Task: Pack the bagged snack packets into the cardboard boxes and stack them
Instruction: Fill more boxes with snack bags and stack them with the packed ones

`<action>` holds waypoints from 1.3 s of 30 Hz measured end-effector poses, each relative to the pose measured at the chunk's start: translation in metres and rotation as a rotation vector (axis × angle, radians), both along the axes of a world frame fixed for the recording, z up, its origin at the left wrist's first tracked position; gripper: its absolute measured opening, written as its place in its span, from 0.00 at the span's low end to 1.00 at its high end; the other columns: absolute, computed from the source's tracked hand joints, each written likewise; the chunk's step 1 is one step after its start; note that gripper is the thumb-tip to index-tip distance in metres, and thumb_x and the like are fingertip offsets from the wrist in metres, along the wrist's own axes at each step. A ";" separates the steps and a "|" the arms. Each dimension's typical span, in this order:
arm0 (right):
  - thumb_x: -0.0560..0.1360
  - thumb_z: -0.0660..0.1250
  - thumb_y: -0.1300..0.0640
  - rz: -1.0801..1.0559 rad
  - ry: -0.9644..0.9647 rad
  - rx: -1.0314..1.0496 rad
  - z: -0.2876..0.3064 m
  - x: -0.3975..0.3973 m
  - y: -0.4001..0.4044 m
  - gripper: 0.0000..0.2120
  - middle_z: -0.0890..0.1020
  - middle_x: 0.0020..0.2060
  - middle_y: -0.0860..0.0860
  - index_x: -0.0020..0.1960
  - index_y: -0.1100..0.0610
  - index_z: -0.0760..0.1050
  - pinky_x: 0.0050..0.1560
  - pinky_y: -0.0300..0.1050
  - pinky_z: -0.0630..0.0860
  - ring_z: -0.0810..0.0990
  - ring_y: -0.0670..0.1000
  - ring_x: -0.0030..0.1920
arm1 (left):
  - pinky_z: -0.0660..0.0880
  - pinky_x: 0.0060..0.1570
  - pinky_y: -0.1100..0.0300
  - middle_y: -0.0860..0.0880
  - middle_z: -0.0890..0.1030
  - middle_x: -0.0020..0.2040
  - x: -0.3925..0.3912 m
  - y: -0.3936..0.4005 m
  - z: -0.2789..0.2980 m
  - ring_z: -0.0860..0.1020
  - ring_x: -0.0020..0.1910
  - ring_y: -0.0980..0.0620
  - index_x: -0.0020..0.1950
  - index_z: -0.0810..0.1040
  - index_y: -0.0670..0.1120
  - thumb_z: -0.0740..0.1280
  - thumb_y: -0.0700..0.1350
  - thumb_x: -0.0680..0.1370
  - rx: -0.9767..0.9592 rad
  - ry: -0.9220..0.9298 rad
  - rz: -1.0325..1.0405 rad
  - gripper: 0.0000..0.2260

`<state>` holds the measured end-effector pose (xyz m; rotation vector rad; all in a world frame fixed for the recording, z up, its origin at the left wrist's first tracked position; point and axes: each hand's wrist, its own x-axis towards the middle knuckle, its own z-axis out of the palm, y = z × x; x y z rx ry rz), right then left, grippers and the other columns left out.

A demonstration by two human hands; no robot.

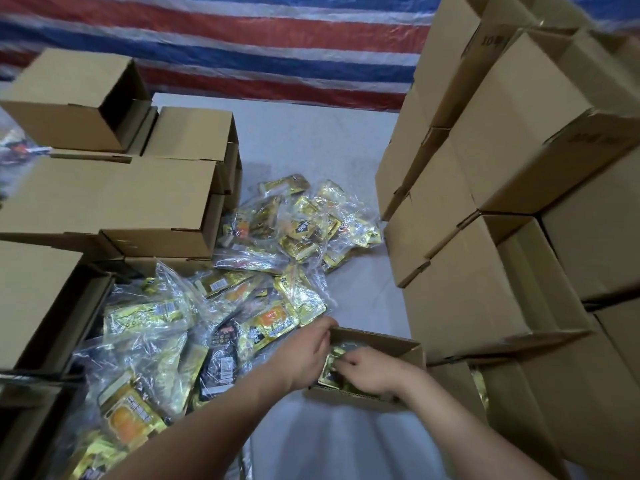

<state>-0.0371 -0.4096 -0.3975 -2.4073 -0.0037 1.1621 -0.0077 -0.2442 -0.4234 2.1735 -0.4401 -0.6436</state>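
Both hands are at the small open box (377,344) near the bottom of my view. My left hand (304,355) is at the box's left edge with its fingers bent over the rim, but I cannot tell if they grip it. My right hand (367,372) is inside the box, fingers curled down on a gold snack packet (330,367); I cannot tell if it pinches the packet or only pushes on it. Just left of the box lies a big pile of clear bags (194,327) stuffed with gold and black packets, spread over the grey floor (311,140). Tall stacks of brown boxes (519,209) stand on my right. More boxes (114,199) sit on my left, some open. A red, white and blue striped sheet (242,39) hangs at the back.
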 end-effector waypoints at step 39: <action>0.77 0.62 0.62 0.042 -0.186 -0.137 -0.020 -0.012 -0.020 0.12 0.84 0.51 0.54 0.52 0.53 0.83 0.47 0.40 0.73 0.82 0.55 0.50 | 0.72 0.43 0.58 0.51 0.78 0.44 -0.012 -0.002 -0.006 0.77 0.42 0.53 0.58 0.69 0.56 0.51 0.48 0.84 0.075 -0.035 0.011 0.09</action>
